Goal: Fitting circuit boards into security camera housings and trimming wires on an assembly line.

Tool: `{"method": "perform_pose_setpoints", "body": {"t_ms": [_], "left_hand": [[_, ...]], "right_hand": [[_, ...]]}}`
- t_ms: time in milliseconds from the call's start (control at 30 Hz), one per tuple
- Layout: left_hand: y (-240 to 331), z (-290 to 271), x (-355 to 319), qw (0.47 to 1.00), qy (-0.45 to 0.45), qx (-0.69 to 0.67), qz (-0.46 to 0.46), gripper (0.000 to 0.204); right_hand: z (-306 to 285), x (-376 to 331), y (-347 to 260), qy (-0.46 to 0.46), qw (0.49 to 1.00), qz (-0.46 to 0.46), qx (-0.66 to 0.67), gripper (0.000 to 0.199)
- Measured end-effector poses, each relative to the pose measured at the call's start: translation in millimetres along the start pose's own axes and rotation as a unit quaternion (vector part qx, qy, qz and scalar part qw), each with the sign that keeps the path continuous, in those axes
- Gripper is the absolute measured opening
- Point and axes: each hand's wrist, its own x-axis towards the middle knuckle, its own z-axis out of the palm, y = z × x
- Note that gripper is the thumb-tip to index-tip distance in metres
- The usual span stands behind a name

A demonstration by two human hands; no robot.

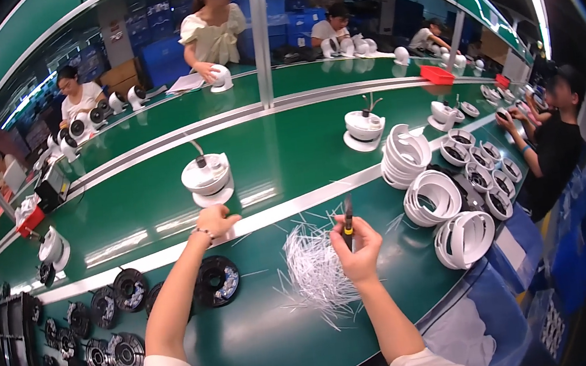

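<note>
Sleeved arms [170,320] outstretched, right grip [360,249] pinched on a yellow-banded tool [348,224] (left grip [216,222] curled, contents unclear).

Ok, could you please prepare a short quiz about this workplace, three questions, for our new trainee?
1. Which hand holds the slim tool with a yellow band?
2. True or false: the pile of thin white strips lies between the black disc-shaped parts and the stacked white rings.
3. Just beyond the left hand stands:
A) a red tray
B) a white round unit with a cable
C) a blue crate

Key: 1. The right hand; 2. True; 3. B
</note>
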Motion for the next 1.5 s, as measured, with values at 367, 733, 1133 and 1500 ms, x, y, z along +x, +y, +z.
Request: {"method": "perform_pose_setpoints", "body": {"t_ms": [367,733,1133,1500], "left_hand": [[3.6,15.7,-0.7,0.997,-0.001,0.002,0.076,0.006],[24.5,9.0,-59.2,0.987,-0.084,0.089,0.103,0.031],[82.2,-23.8,-120.7,0.924,0.013,-0.12,0.363,0.023],[70.9,-121.4,-54.0,0.922,0.102,-0.361,0.099,0.073]], "right_hand": [[0.6,-2.3,1.3,-0.016,1.0,0.005,0.013,0.022],[4.3,-6.0,1.6,-0.03,0.999,0.012,0.003,0.023],[12.3,-12.3,2.4,-0.062,0.998,0.004,-0.004,0.024],[14.6,-16.6,5.8,-0.07,0.997,0.044,0.004,0.024]]}}
